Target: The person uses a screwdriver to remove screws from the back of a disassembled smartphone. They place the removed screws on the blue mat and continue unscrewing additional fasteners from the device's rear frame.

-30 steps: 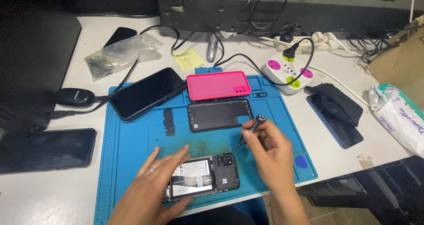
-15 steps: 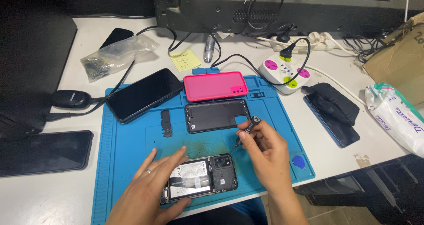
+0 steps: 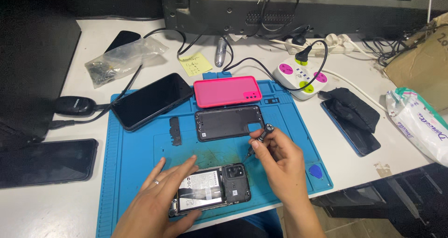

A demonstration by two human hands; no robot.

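Right hand (image 3: 280, 161) pinches our small screwdriver (image 3: 258, 142), its tip now dropped closer to the opened phone (image 3: 212, 190) near the mat's (image 3: 130, 158) front edge. Left hand (image 3: 161, 198) lies flat, fingers spread, steadying that phone as before, so we judge a screw comes next.

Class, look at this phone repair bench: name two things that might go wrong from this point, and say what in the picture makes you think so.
1. The opened phone lies at the front edge of the blue mat, steadied only by the left hand; a slip might push it off the table.
2. The right hand aims a small screwdriver at the phone's exposed top corner, close to the battery; if the tip skids it might scratch parts, or a loosened screw might roll away.
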